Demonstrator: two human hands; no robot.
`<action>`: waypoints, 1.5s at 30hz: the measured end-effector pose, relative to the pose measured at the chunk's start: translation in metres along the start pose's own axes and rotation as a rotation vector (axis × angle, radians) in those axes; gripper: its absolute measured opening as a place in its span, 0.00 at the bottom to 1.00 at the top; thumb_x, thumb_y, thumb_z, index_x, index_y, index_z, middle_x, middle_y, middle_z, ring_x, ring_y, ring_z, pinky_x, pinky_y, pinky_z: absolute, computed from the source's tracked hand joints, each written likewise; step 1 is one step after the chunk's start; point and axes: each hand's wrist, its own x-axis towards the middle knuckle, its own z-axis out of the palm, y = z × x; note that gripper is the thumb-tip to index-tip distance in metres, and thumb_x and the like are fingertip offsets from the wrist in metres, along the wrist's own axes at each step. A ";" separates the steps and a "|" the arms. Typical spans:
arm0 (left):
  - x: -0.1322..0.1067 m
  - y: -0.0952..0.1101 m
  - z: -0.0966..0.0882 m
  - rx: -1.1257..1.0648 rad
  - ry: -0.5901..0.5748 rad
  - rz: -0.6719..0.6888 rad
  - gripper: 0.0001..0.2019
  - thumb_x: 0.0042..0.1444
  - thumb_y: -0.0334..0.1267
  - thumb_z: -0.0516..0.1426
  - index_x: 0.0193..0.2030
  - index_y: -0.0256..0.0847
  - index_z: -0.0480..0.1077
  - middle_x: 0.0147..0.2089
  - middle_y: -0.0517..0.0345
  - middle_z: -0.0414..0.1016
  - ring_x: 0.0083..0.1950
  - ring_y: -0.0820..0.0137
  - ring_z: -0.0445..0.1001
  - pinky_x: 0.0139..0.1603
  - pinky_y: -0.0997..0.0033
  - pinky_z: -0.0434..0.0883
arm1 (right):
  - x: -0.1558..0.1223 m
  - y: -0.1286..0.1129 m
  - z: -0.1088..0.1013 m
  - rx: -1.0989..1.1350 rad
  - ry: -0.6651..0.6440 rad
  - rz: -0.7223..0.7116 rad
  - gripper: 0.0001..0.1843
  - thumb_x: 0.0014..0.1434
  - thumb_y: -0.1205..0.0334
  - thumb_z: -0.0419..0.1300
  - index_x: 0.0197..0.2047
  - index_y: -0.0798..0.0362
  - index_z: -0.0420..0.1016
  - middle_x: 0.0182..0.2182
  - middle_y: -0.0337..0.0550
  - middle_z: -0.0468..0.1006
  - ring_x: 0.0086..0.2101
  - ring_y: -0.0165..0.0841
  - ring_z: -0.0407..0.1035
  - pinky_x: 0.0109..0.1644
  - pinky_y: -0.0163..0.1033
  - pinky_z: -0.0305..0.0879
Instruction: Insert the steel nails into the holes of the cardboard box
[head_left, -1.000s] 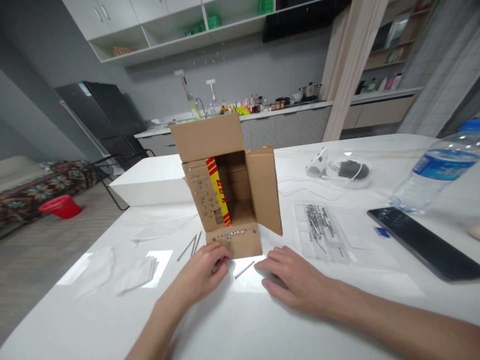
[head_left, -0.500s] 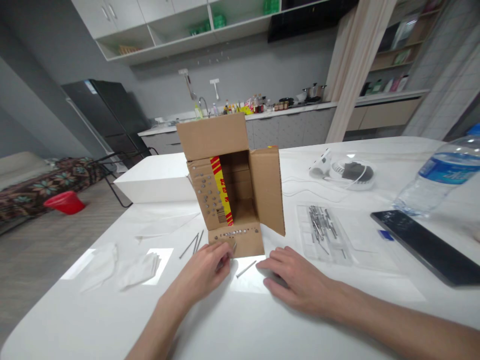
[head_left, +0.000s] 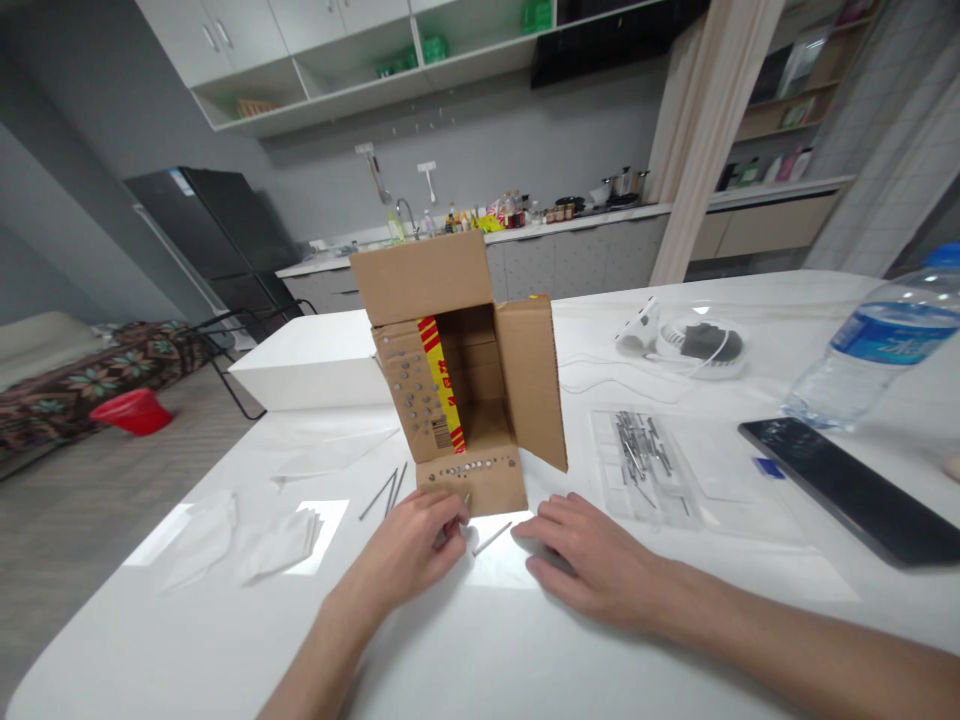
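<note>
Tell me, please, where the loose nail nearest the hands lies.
Head view: the loose nail lies on the table between the left hand and right hand, just in front of the cardboard box.

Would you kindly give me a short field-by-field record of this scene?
Left hand: pinching a nail at the lower flap of the cardboard box
Right hand: open, flat on the table beside a loose nail
Right of box: clear tray of nails, tablet, water bottle
Left of box: more nails, tissues
</note>
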 end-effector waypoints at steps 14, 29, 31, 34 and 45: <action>0.000 0.003 0.001 -0.015 0.004 0.024 0.08 0.55 0.27 0.53 0.30 0.41 0.71 0.26 0.60 0.73 0.28 0.70 0.70 0.33 0.71 0.66 | 0.000 0.000 0.000 0.001 0.002 -0.007 0.11 0.66 0.65 0.56 0.50 0.52 0.75 0.38 0.45 0.76 0.41 0.38 0.68 0.47 0.45 0.59; 0.001 0.001 0.006 0.009 -0.008 0.011 0.07 0.55 0.27 0.53 0.32 0.42 0.69 0.25 0.62 0.72 0.27 0.70 0.70 0.34 0.70 0.68 | 0.000 0.000 0.000 0.015 0.005 0.000 0.12 0.66 0.64 0.55 0.50 0.53 0.75 0.39 0.46 0.77 0.42 0.39 0.68 0.48 0.46 0.60; 0.001 -0.001 0.008 0.040 0.033 0.009 0.05 0.57 0.29 0.54 0.34 0.42 0.69 0.28 0.61 0.74 0.31 0.68 0.73 0.37 0.67 0.68 | 0.000 0.000 0.000 0.008 0.001 -0.001 0.11 0.66 0.64 0.55 0.50 0.52 0.75 0.38 0.46 0.76 0.42 0.39 0.68 0.48 0.46 0.60; 0.002 -0.006 0.011 0.087 0.156 -0.066 0.03 0.61 0.32 0.54 0.38 0.42 0.69 0.35 0.57 0.77 0.36 0.65 0.76 0.41 0.63 0.69 | 0.000 0.001 0.001 0.003 -0.003 -0.003 0.11 0.66 0.64 0.55 0.50 0.52 0.75 0.38 0.45 0.76 0.41 0.39 0.68 0.48 0.46 0.59; 0.009 -0.020 0.026 0.134 0.408 -0.231 0.07 0.67 0.36 0.52 0.44 0.43 0.72 0.43 0.54 0.77 0.45 0.60 0.76 0.45 0.59 0.72 | 0.000 0.001 0.002 0.000 0.007 -0.009 0.10 0.66 0.65 0.56 0.47 0.53 0.75 0.36 0.44 0.75 0.39 0.38 0.67 0.46 0.44 0.58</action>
